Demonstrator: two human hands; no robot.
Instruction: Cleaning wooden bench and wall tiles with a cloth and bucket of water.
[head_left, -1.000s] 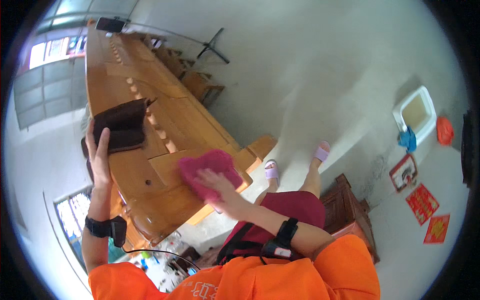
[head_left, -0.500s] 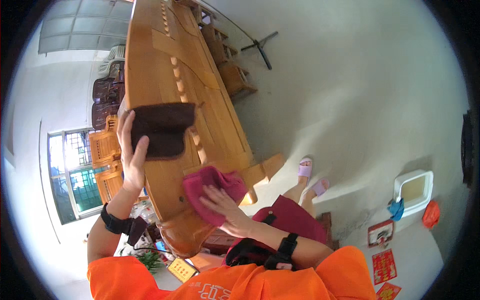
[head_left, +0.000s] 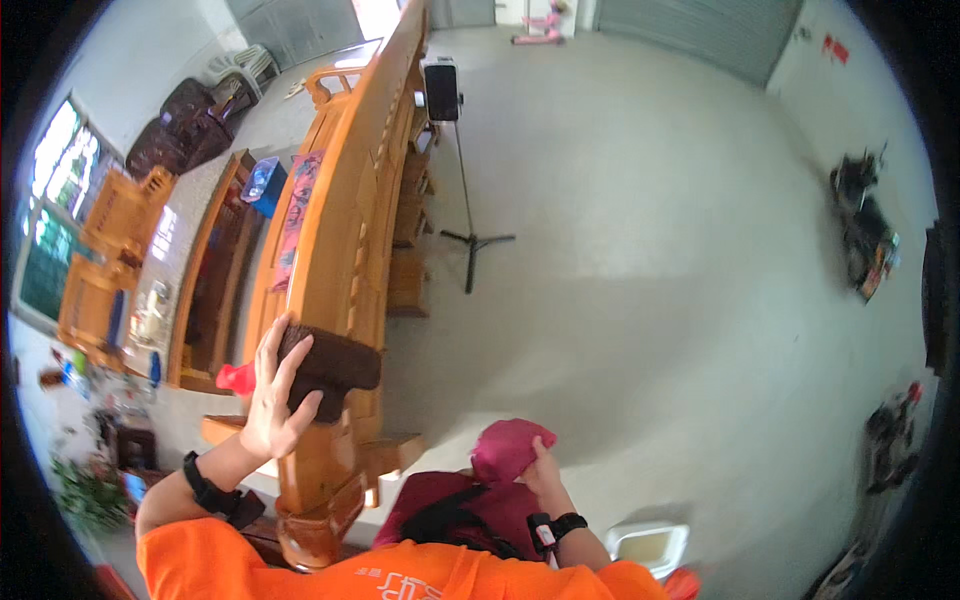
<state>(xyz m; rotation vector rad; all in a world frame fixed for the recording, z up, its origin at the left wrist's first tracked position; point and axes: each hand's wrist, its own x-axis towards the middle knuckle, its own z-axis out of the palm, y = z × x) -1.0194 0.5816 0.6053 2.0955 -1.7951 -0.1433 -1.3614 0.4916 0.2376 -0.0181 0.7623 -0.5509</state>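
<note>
A dark brown cloth [head_left: 343, 366] is draped over the top of a wooden bench's tall back [head_left: 335, 250], near its close end. My left hand [head_left: 272, 405] lies across the cloth's left edge, fingers spread and stretched out. Off to the right, away from the bench, my right hand [head_left: 541, 474] grips a bunched magenta cloth [head_left: 503, 449] in front of my body. Part of this cloth hides some of the right fingers.
Left of the bench stands a long stone-topped table [head_left: 178, 245], with a blue bin [head_left: 264, 186] beside it. A phone [head_left: 441, 92] on a tripod [head_left: 472, 240] stands to the bench's right. A white basin [head_left: 650, 545] sits at lower right. A motorbike [head_left: 862, 225] is farther right.
My right hand has lifted the magenta cloth off the bench and carried it right. My left hand stays at the brown cloth. The view has swung, showing more floor.
</note>
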